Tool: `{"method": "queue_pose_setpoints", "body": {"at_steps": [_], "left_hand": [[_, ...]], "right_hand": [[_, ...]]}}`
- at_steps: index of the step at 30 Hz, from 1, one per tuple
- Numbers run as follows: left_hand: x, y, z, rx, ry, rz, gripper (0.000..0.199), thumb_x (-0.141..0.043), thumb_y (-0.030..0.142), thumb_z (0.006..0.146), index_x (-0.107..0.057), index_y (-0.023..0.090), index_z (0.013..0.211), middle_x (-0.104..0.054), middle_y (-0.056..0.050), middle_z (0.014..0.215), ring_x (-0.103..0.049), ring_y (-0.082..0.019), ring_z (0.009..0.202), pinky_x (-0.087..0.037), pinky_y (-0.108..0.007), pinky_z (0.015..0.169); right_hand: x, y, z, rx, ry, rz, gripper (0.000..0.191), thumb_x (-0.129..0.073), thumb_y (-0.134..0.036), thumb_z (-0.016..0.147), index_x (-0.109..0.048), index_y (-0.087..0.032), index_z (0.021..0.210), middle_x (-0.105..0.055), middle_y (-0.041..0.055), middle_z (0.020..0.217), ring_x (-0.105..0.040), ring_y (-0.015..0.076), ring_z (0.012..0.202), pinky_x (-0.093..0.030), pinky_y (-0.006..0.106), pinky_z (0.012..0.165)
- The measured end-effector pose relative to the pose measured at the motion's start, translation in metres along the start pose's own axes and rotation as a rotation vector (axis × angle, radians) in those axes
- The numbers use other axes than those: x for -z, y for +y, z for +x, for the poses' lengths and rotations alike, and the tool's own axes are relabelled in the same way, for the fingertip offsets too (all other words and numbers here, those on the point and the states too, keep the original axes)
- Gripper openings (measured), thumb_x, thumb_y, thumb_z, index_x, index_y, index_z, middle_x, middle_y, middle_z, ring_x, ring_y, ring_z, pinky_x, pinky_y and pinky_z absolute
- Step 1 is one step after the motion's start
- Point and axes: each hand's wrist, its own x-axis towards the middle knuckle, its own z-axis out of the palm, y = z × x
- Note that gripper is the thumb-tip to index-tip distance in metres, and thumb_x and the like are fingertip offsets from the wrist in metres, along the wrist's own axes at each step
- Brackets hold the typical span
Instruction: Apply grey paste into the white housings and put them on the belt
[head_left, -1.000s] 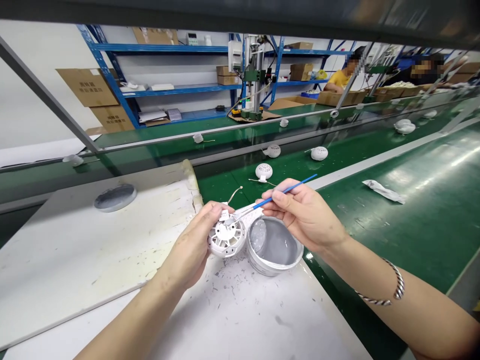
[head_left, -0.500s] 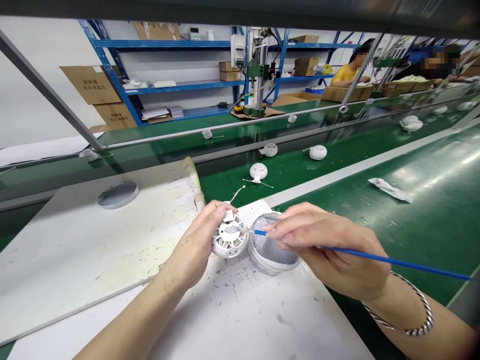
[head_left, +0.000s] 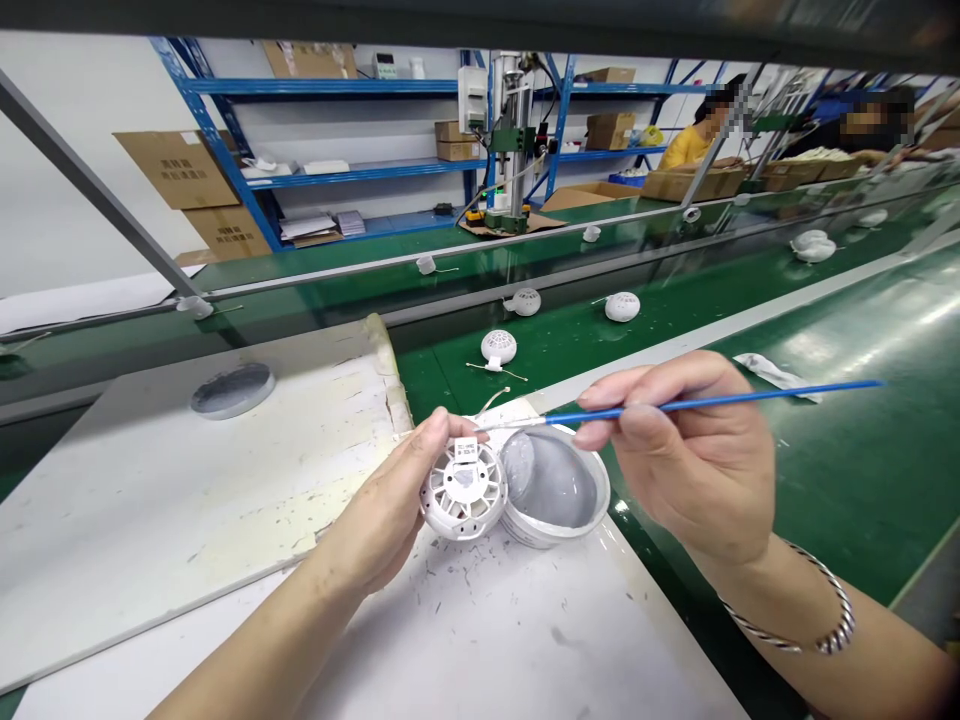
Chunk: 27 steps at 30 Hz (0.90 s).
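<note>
L hand (head_left: 397, 490) grips rd wht plastic housing (head_left: 464, 505) by edge, over speckled wht desk (head_left: 525, 620), just L of tub (head_left: 544, 538); R hand (head_left: 694, 450) pinches slim blue brush (head_left: 750, 398). Prob best: steady L, light strokes on smeared flat hub, slots clear. Paste (head_left: 562, 480) gray, glossy, looks thick.

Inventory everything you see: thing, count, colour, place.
Vented housing: one, white, left hand.
Brush: one, blue, right hand.
Tub: one, whitish with grey paste, centre.
Sheet: one, white, beneath tub.
Board: one, white, left.
Shallow disc: one, grey, on board.
Other housings: several, white, green belt.
Unclear strip: one, white, right.
Shelving: several tiers, blue, back.
Cartons: several, brown, by shelving.
Machine: one, grey-green, before shelving.
Co-workers: at least two, yellow and dark tops, far right.
Bracelet: one, silver, right wrist.
Hands: two, bare, foreground.
</note>
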Motion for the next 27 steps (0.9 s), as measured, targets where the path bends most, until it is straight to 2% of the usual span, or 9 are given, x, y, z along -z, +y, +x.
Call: {"method": "queue_pose_setpoints", "body": {"at_steps": [2,5,10,13,16,19,23,25,27], "left_hand": [[-0.001,0.002,-0.003,0.035,-0.072,-0.029,0.056,-0.040,0.070,0.088,-0.063,0.021,0.099,-0.066,-0.006,0.087,-0.058,-0.017,0.072,-0.043,-0.025,0.061],[-0.004,0.005,-0.011,0.066,-0.205,-0.033,0.062,-0.033,0.074,0.088,-0.063,0.021,0.099,-0.066,-0.007,0.085,-0.059,-0.018,0.071,-0.045,-0.028,0.064],[-0.005,0.014,-0.023,0.049,-0.299,0.119,0.048,-0.042,0.062,0.092,-0.068,0.023,0.100,-0.065,-0.009,0.095,-0.059,-0.025,0.093,-0.047,-0.036,0.085],[-0.004,0.017,-0.025,0.085,-0.293,0.120,0.042,-0.047,0.059,0.091,-0.067,0.024,0.102,-0.065,-0.009,0.094,-0.058,-0.026,0.090,-0.048,-0.035,0.077],[-0.005,0.014,-0.026,0.097,-0.303,0.126,0.035,-0.055,0.054,0.089,-0.060,0.027,0.112,-0.062,-0.006,0.093,-0.055,-0.020,0.080,-0.046,-0.029,0.069],[-0.011,0.008,-0.028,0.033,-0.285,0.161,0.044,-0.072,0.043,0.082,-0.050,0.034,0.119,-0.059,0.000,0.094,-0.050,-0.013,0.073,-0.042,-0.021,0.063],[-0.020,0.007,-0.031,-0.060,-0.096,0.200,0.042,-0.070,0.044,0.083,-0.048,0.034,0.118,-0.058,0.002,0.093,-0.049,-0.011,0.074,-0.042,-0.020,0.067],[-0.021,0.010,-0.031,-0.064,-0.056,0.190,0.038,-0.068,0.043,0.085,-0.050,0.033,0.116,-0.058,0.002,0.092,-0.050,-0.011,0.077,-0.043,-0.021,0.070],[-0.018,0.013,-0.031,-0.053,-0.088,0.184,0.035,-0.067,0.041,0.086,-0.050,0.034,0.116,-0.059,0.002,0.094,-0.051,-0.011,0.078,-0.044,-0.021,0.071]], "right_hand": [[0.003,0.000,0.001,0.157,-0.054,-0.100,0.009,-0.060,-0.026,0.094,-0.065,-0.031,0.099,-0.073,0.0018,0.097,-0.070,0.0164,0.075,-0.060,0.032,0.064],[0.001,-0.001,-0.002,0.329,-0.280,-0.304,0.014,-0.065,-0.020,0.089,-0.070,-0.030,0.098,-0.071,0.0019,0.099,-0.069,0.0170,0.086,-0.058,0.029,0.070],[-0.013,0.000,-0.005,0.216,-0.527,-0.333,0.012,-0.071,-0.032,0.086,-0.066,-0.021,0.086,-0.059,-0.0042,0.066,-0.054,0.0088,0.059,-0.049,0.022,0.057],[-0.009,-0.002,-0.002,0.262,-0.612,-0.405,0.013,-0.061,-0.029,0.094,-0.066,-0.020,0.085,-0.061,-0.0026,0.066,-0.057,0.0101,0.065,-0.050,0.022,0.062],[-0.001,-0.006,0.000,0.443,-0.632,-0.527,0.016,-0.052,-0.019,0.097,-0.067,-0.019,0.092,-0.067,0.0005,0.074,-0.060,0.0118,0.072,-0.051,0.024,0.066],[0.000,-0.006,-0.004,0.642,-0.543,-0.642,0.021,-0.046,-0.011,0.096,-0.066,-0.017,0.099,-0.069,0.0028,0.081,-0.059,0.0138,0.074,-0.052,0.027,0.067],[-0.006,-0.003,-0.015,0.707,-0.419,-0.697,0.034,-0.032,-0.013,0.099,-0.065,-0.013,0.103,-0.068,0.0048,0.077,-0.056,0.0156,0.067,-0.050,0.032,0.061],[-0.007,-0.005,-0.017,0.705,-0.452,-0.723,0.035,-0.030,-0.011,0.098,-0.064,-0.010,0.104,-0.069,0.0068,0.079,-0.057,0.0172,0.069,-0.051,0.033,0.063],[-0.007,-0.009,-0.017,0.678,-0.519,-0.759,0.032,-0.034,-0.009,0.096,-0.064,-0.010,0.106,-0.071,0.0072,0.082,-0.059,0.0177,0.072,-0.052,0.033,0.066]]}}
